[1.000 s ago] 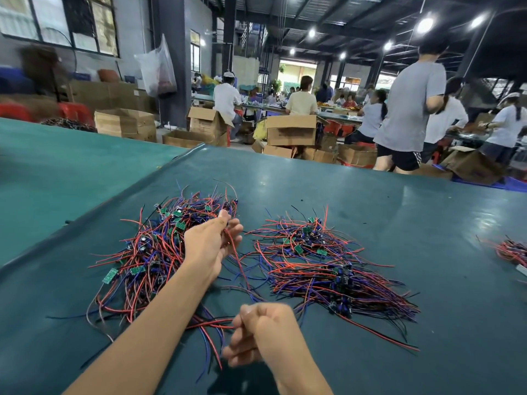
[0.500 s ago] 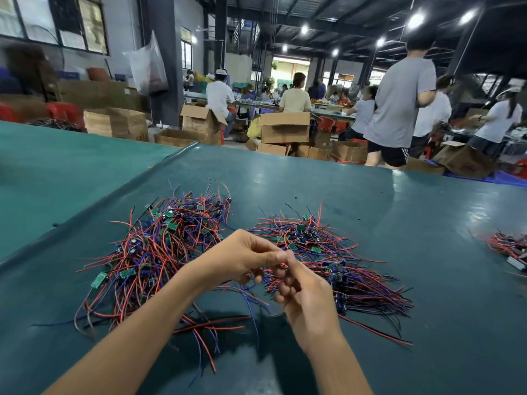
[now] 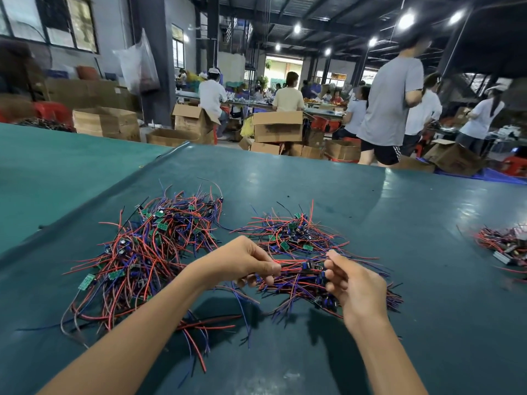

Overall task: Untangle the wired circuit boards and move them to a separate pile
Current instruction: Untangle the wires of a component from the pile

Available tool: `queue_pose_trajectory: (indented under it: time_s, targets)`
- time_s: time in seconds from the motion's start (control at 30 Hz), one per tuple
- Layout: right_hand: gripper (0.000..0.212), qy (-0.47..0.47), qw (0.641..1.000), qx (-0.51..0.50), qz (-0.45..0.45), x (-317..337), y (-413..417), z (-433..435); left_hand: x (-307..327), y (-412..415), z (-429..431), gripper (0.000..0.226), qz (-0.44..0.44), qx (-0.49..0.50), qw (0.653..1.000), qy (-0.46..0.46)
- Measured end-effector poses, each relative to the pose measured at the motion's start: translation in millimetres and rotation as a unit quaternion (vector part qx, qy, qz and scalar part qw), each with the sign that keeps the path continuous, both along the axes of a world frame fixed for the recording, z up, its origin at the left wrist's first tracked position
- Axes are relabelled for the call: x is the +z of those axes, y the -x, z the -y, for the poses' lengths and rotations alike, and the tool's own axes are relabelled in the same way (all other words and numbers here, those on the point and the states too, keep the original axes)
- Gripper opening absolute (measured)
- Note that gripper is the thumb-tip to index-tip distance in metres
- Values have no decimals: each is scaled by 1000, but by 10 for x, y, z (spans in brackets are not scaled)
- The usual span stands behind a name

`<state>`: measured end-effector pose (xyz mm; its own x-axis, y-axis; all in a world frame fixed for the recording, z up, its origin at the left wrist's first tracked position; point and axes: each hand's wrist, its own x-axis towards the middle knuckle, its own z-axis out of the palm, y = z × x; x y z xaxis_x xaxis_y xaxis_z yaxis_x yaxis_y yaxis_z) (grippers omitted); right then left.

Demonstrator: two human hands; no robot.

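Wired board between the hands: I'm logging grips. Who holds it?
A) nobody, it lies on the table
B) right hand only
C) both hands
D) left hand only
C: the left hand and right hand each pinch its wires, the wired board strung between them.

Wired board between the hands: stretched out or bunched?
Stretched out: left hand and right hand pinch its wires at opposite ends, the wired circuit board strung straight between them.
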<state>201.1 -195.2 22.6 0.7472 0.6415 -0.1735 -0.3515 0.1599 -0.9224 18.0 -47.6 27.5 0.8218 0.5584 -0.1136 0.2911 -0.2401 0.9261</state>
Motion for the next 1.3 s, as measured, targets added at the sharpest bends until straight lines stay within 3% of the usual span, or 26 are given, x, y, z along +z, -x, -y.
queue_pose_trajectory:
  time_s: [0.2, 0.43, 0.57, 0.7, 0.77, 0.8, 0.87, 0.97, 1.07, 1.13, 1.23, 1.3]
  targets:
    - [8, 24, 999, -38, -18, 44, -508, 7, -70, -167, -63, 23, -24, 33, 997, 61]
    - [10, 33, 991, -78, -103, -189, -909, 40, -306, -408, -51, 29, -47, 216, 971, 85]
    - [8, 37, 985, -106, -127, -289, -1005, 66, -371, -423, -54, 30, -74, 267, 960, 48]
    - [13, 6, 973, -166, -161, -241, -990, 91, -376, -343, -47, 33, -83, 279, 955, -46]
    - [10, -5, 964, -218, -152, -181, -949, 95, -313, -242, -63, 52, -149, 279, 940, -128]
    - [8, -3, 962, -241, -125, -162, -898, 85, -270, -178, -84, 61, -203, 276, 918, -201]
    - [25, 18, 961, -276, -17, -171, -724, 41, -129, -18, -149, 67, -257, 288, 865, -319]
    - [32, 53, 930, -254, 260, -262, -264, -26, 99, 309, -320, 56, -277, 302, 821, -397]
    - [27, 60, 843, -157, 512, -445, 169, -29, 176, 682, -528, 55, -404, 297, 761, -411]
    - [30, 73, 777, -90, 618, -591, 334, -8, 110, 919, -607, 50, -480, 294, 742, -363]
    - [35, 77, 699, -29, 710, -754, 401, -14, -34, 1114, -635, 31, -514, 285, 738, -331]
    - [33, 76, 685, -16, 724, -771, 388, -32, -84, 1139, -610, 12, -486, 292, 737, -367]
